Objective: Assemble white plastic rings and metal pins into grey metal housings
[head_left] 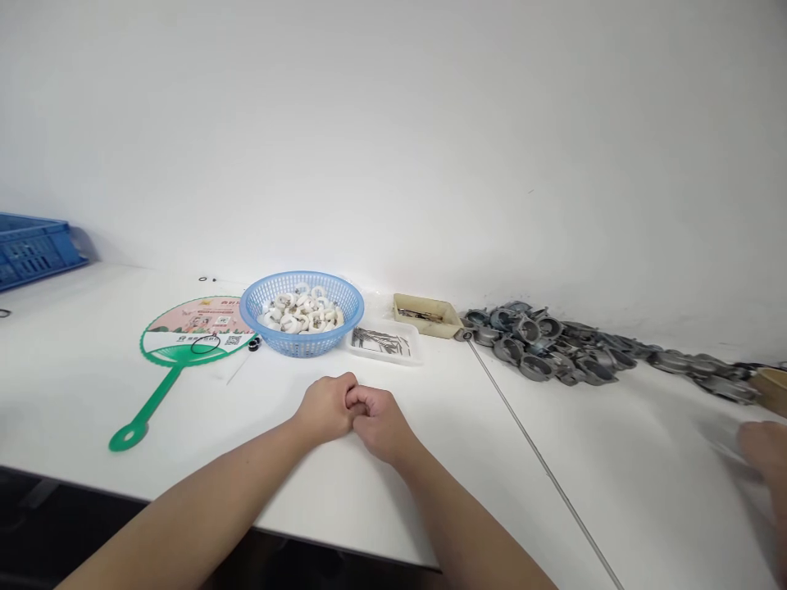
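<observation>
My left hand (325, 408) and my right hand (382, 419) meet on the white table, fingers curled and pressed against each other. Both are closed, and whatever may lie between them is hidden. Just beyond them stands a shallow clear tray (413, 354) with thin dark strips in it. A blue plastic basket (301, 348) full of white ring-shaped parts (302, 311) is behind my left hand.
A green-handled fan (161, 393) lies left, a black ring on it. A blue crate (37, 254) stands far left. Behind are a cream tray (446, 328) and piled grey metal parts (534, 348). A thin rod (541, 459) crosses the right side. Another person's hand (762, 447) shows at right.
</observation>
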`<state>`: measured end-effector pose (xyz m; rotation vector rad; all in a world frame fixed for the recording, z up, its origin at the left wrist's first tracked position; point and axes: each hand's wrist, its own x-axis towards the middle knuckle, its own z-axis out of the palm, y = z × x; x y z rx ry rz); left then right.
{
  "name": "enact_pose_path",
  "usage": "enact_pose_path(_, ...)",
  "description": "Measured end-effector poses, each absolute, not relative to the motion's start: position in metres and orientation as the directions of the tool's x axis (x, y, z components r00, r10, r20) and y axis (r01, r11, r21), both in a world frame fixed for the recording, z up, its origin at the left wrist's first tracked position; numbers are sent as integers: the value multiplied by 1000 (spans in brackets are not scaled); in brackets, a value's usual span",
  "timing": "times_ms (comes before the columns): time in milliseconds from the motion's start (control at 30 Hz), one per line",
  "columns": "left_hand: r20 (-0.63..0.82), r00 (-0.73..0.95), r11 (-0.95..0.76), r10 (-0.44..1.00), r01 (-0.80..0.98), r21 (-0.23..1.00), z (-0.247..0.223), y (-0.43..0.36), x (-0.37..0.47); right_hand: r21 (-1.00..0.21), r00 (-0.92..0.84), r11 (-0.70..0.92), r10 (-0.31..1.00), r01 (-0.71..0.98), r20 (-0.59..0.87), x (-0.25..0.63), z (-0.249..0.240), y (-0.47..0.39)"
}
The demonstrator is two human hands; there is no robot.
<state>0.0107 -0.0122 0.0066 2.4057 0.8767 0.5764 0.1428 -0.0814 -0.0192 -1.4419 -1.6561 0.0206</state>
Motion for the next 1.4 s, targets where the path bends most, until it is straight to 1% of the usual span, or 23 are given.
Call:
enact_pose_path(67,186,694,-644,696,487,590,7,-11,10,-519,129,301,759,800,639,143,-21,-84)
enact_pose_path(167,147,689,-627,710,523,578,8,-10,10,-503,149,281,741,817,655,143,-22,-85)
enact_pose_path(267,165,687,-630,708,508,587,8,-11,10,-493,125,288,752,821,647,142,-21,-82)
enact_pose_path(367,196,675,-622,711,475,622,9,-11,10,-488,100,296,767,821,634,143,-17,-80)
enact_pose_path(433,201,666,-605,719,457,651,9,-10,10,-509,105,293,781,809,615,144,-15,-79)
enact_pose_path(500,199,673,-604,713,444,662,9,-9,9,-575,116,300,809,761,576,145,-13,-79)
enact_pose_path(600,193,689,-628,698,461,626,10,-9,8,-683,111,316,857,659,503,145,-12,-78)
enact_pose_path(667,196,683,-639,703,487,595,11,-10,8,-713,83,311,884,629,459,145,-11,-78)
enact_pose_path(767,194,676,-631,711,492,600,13,-11,8,-713,63,293,902,637,427,145,-14,-76)
enact_pose_path(833,178,681,-624,711,493,606,14,-11,8,-692,91,290,884,661,458,145,-17,-75)
enact_pose_path(933,158,691,-636,706,519,571,15,-11,7,-642,132,293,839,708,528,146,-21,-73)
enact_pose_path(1067,183,680,-639,710,513,573,15,-10,7,-609,157,286,807,740,570,148,-23,-74)
enact_pose_path(1133,195,679,-638,708,497,588,15,-10,7,-621,154,284,818,730,554,149,-24,-75)
enact_pose_path(1300,190,677,-634,711,501,590,11,-8,8,-700,75,302,888,647,454,147,-25,-76)
enact_pose_path(1400,190,668,-613,719,482,626,8,-7,9,-714,48,299,905,633,422,146,-24,-74)
